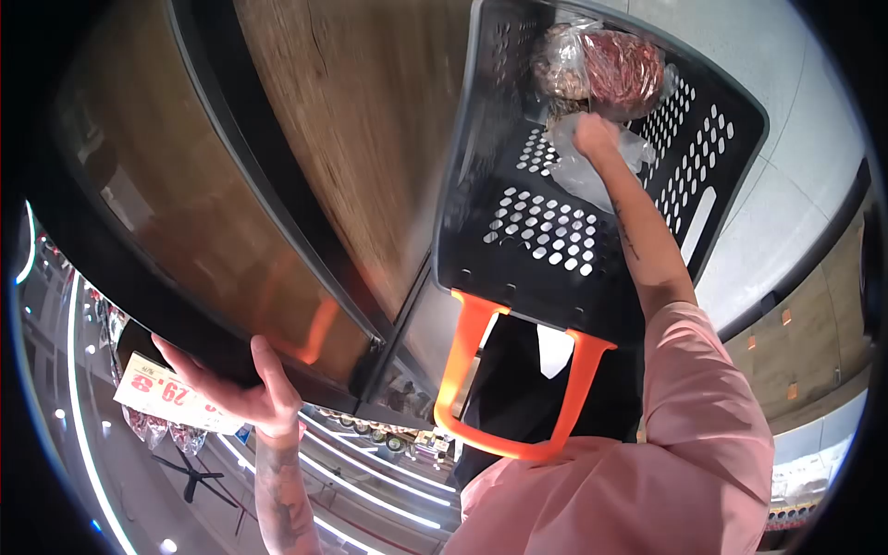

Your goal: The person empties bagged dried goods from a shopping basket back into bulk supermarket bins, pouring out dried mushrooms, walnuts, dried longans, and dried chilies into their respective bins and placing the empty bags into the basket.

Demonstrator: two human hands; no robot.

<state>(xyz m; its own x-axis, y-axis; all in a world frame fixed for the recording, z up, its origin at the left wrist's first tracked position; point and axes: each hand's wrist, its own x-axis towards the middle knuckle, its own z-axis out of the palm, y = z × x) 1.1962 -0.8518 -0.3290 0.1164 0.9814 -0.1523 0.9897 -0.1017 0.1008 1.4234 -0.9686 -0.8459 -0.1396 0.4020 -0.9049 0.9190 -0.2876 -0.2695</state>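
Fingers of the left hand (259, 400) grip a black panel edge (176, 310); farther off, the right hand (597, 137) clutches thin clear plastic (578, 171) in a black perforated basket (546, 291). Probably light, slippery, best grabbed where bunched. Red bagged lump (627, 74) beyond looks heavier, squishy.

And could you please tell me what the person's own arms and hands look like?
The right hand and left hand are without gloves. A loose pink sleeve covers the right upper arm, ending near the elbow. Dark, tattoo-like markings show on both forearms: a thin line on the right, a broader patch on the left.
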